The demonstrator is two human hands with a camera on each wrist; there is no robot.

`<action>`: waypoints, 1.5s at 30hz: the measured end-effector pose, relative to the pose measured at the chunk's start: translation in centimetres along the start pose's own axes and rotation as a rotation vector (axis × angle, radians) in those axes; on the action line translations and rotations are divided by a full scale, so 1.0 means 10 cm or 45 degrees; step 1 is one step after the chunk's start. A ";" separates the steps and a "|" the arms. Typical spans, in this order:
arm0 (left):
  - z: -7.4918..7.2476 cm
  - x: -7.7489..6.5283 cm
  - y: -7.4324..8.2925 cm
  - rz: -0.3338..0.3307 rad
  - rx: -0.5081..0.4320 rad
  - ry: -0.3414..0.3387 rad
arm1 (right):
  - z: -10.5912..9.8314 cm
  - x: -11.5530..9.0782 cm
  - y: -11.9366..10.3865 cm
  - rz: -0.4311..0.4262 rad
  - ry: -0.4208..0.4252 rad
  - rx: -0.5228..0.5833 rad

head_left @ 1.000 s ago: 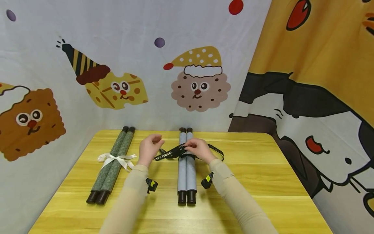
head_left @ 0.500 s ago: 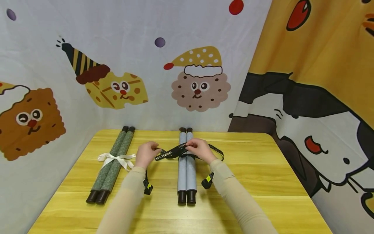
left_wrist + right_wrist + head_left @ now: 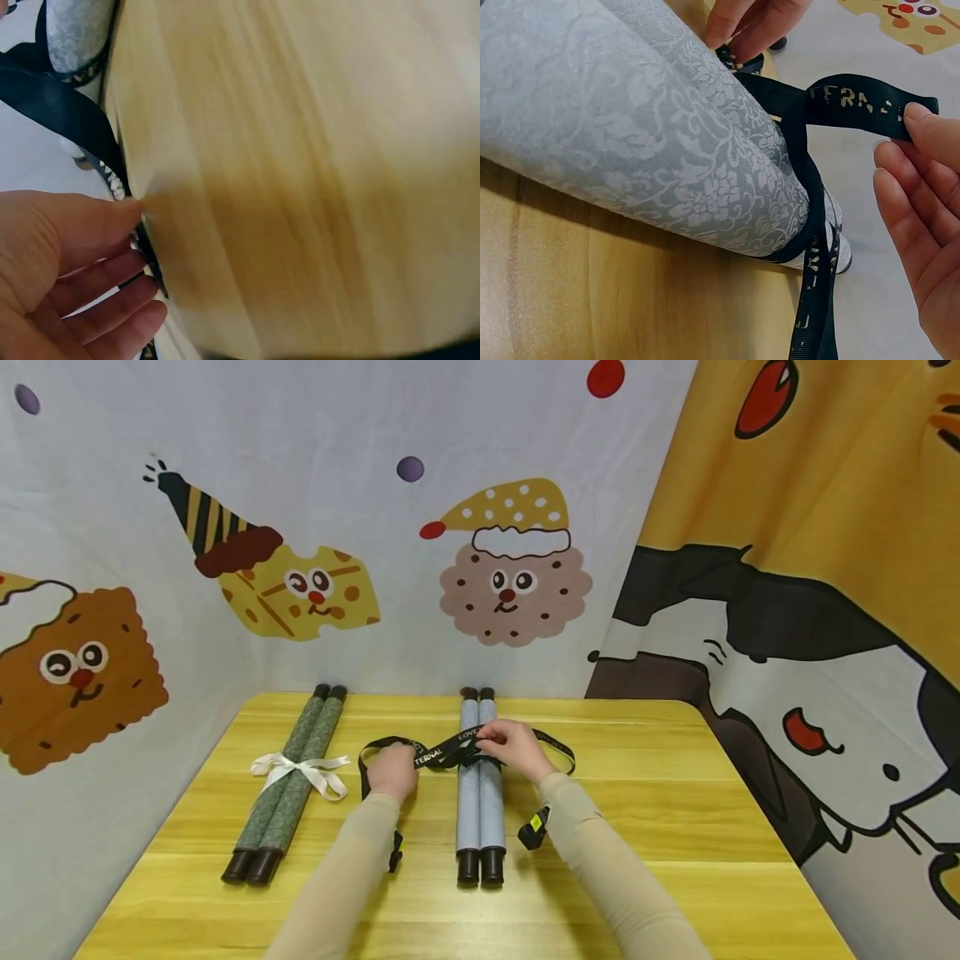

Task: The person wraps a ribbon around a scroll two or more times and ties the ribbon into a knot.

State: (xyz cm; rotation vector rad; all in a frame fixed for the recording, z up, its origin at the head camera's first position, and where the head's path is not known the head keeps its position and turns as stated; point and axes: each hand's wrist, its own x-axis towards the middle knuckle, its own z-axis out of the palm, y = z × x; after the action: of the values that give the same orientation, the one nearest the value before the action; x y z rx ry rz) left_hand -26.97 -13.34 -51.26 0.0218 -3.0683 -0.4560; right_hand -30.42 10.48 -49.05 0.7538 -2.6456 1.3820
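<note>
A pale blue-grey scroll [image 3: 468, 810] with a floral weave and dark end caps lies on the table, its two rolls side by side. Round its middle goes a black ribbon [image 3: 814, 172] with gold-white lettering. My right hand [image 3: 513, 747] pinches a loop of this ribbon between thumb and fingers, just over the scroll's right roll. Left of the scroll, my left hand [image 3: 393, 771] is low over the table. In the left wrist view, the left thumb [image 3: 97, 225] and fingers pinch the black ribbon; its loop curves behind that hand in the head view.
Further left lies a green scroll [image 3: 262, 810] tied with a white ribbon bow [image 3: 300, 768]. Both scrolls rest on a wooden table [image 3: 637, 860]. A white curtain [image 3: 315, 460] with cartoon prints hangs behind the table's far edge.
My left hand has come down and slightly right from above the ribbon's left part, and its fingers have closed on the ribbon. A ribbon loop now shows behind it. The right hand has barely moved.
</note>
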 end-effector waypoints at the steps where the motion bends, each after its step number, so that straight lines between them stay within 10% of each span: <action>1: 0.01 0.00 0.01 0.009 0.017 0.003 | 0.00 0.00 0.01 0.004 -0.001 -0.002; 14: -0.04 0.02 -0.05 -0.044 -0.240 0.010 | -0.04 -0.01 0.01 0.039 -0.005 -0.007; 26: -0.92 -0.01 -0.42 -0.089 -0.813 0.350 | -0.06 -0.01 -0.04 0.056 -0.006 -0.005; 34: -1.32 -0.21 -0.79 -0.280 -1.010 0.574 | -0.08 0.02 -0.05 -0.020 0.046 -0.057; 45: -1.47 -0.47 -1.32 -0.615 -1.463 0.779 | -0.10 0.04 -0.01 0.011 0.038 -0.054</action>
State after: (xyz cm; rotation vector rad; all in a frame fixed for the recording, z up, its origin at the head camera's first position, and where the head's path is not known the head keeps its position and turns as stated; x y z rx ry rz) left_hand -21.52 -30.17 -41.20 0.6932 -1.8240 -1.7267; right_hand -30.92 11.08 -48.26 0.7123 -2.6496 1.3243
